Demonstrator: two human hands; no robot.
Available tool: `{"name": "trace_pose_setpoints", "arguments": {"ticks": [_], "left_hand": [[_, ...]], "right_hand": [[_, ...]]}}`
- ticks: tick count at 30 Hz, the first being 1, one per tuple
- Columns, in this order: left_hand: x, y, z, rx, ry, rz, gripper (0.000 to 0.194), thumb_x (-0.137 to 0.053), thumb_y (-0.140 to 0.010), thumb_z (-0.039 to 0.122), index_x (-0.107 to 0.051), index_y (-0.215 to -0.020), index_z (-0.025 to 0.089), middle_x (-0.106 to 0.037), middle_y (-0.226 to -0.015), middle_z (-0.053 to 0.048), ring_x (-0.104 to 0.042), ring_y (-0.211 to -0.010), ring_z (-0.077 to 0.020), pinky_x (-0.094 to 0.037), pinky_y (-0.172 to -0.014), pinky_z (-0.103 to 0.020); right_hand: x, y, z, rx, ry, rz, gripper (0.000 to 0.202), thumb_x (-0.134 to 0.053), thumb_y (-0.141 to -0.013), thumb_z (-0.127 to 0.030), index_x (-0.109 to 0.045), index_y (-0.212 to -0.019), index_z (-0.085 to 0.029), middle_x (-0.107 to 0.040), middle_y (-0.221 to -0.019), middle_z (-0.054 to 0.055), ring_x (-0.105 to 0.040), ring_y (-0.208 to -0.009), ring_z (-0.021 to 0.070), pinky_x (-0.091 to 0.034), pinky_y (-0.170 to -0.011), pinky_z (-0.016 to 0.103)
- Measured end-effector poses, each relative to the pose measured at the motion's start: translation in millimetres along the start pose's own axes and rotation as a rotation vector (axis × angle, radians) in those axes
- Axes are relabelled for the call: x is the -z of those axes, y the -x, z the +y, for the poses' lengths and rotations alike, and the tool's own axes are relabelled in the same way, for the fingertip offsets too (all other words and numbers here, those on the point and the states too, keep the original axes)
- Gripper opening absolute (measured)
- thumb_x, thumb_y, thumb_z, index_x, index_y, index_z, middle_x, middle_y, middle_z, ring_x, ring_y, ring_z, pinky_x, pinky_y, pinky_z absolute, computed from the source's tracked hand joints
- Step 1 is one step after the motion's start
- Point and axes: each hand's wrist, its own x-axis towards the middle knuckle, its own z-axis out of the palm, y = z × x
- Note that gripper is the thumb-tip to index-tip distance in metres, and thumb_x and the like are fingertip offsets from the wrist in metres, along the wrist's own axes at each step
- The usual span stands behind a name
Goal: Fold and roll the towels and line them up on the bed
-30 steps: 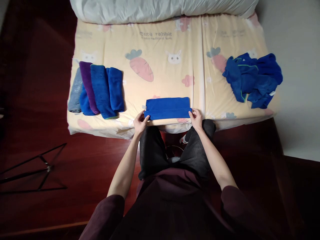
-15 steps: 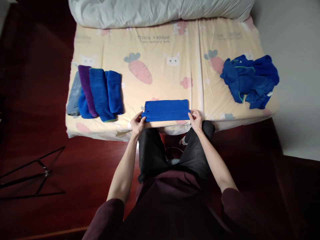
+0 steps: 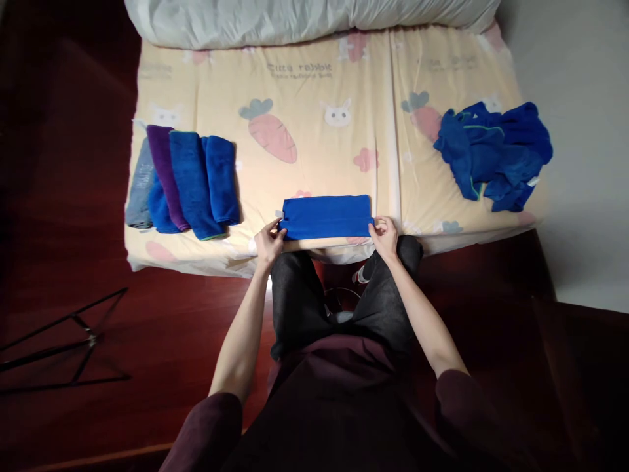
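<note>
A blue towel point(image 3: 327, 216), folded into a flat rectangle, lies at the near edge of the bed. My left hand point(image 3: 269, 241) pinches its left end close to a small pale tag. At the opposite end, the fingers of my right hand point(image 3: 384, 236) grip the near right corner. Left of it sit several rolled or folded towels: a grey one point(image 3: 140, 190), a purple one point(image 3: 168, 177) and blue ones point(image 3: 196, 183). A crumpled heap of blue towels point(image 3: 496, 157) rests on the right side of the bed.
The yellow printed sheet point(image 3: 304, 131) covers the bed, with a pale quilt point(image 3: 304, 19) bunched along its far side. A black tripod leg frame point(image 3: 88, 341) stands on the dark red floor at left. A light wall point(image 3: 580, 131) borders the bed's right side.
Both hands keep their grip on the towel's ends, almost unmoved. The view has shifted slightly; the towel lies as before.
</note>
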Motion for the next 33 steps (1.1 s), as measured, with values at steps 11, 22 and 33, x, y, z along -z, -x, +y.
{"name": "trace_pose_setpoints", "arguments": {"ticks": [11, 22, 33], "left_hand": [[3.9, 1.1, 0.9, 0.069, -0.043, -0.021, 0.042, -0.081, -0.081, 0.032, -0.081, -0.121, 0.019, -0.077, -0.096, -0.009, -0.071, -0.074, -0.0220, -0.060, -0.089, -0.041], [-3.0, 22.0, 9.1, -0.180, -0.153, 0.074, 0.039, -0.074, -0.086, 0.024, -0.076, -0.125, 0.024, -0.066, -0.131, -0.015, -0.065, -0.123, -0.0326, -0.051, -0.114, -0.050], [-8.6, 29.1, 13.8, -0.465, -0.191, -0.321, 0.056, -0.069, -0.095, 0.039, -0.064, -0.148, 0.021, -0.054, -0.162, -0.014, -0.040, -0.159, -0.0359, -0.026, -0.134, -0.062]], "right_hand": [[-3.6, -1.0, 8.3, -0.030, -0.015, -0.042, 0.035, -0.069, -0.088, -0.054, -0.064, -0.103, -0.022, -0.067, -0.071, 0.000, -0.064, -0.061, 0.0180, -0.056, -0.070, 0.034], [1.5, 3.6, -2.0, 0.334, 0.143, -0.076, 0.025, -0.056, -0.103, -0.033, -0.076, -0.118, -0.027, -0.071, -0.128, 0.012, -0.066, -0.125, 0.0298, -0.056, -0.114, 0.051], [2.8, 7.8, -12.8, 0.410, 0.236, -0.364, 0.040, -0.059, -0.104, -0.039, -0.071, -0.140, -0.028, -0.066, -0.151, 0.006, -0.056, -0.147, 0.0317, -0.043, -0.125, 0.059]]}}
